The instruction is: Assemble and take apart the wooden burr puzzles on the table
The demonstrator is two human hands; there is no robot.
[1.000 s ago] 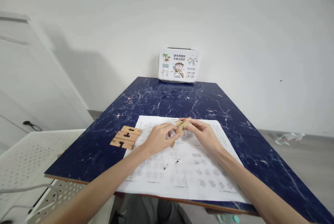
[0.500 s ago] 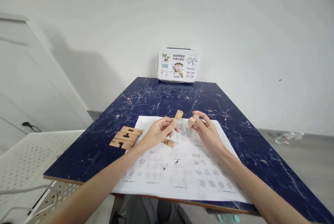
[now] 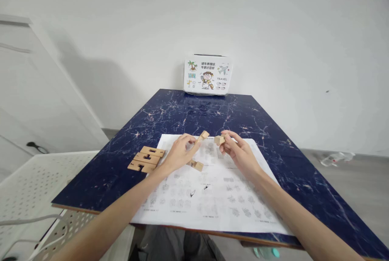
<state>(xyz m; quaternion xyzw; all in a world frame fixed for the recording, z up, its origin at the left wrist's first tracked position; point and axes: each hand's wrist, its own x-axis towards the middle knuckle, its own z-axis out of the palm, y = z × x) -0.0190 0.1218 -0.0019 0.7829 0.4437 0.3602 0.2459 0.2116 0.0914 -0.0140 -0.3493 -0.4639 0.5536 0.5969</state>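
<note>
L hand [image 3: 181, 151], angled inward, pinches slim pale wooden bar [image 3: 204, 135] nr far edge of white printed paper sheet [image 3: 221, 206]; R hand [image 3: 238, 149], angled in too w/ fingers curled, pinches chunky pale wooden block [image 3: 219, 140] nr same edge.

A plain white wall [image 3: 273, 30] takes up most of my view, pale and evenly lit, with one small dark spot [image 3: 327, 91] towards the right. On its left part lies a broad, soft grey shadow [image 3: 94, 78], next to a white panelled surface [image 3: 30, 90], door or cabinet, I can't tell which. The table [image 3: 240, 111] reaches to the wall, its top glossy navy with pale marble veining, its edge brown. Beside it, lower, sits a white perforated stand [image 3: 60, 163]; on the right stretches grey floor [image 3: 364, 184].
</note>
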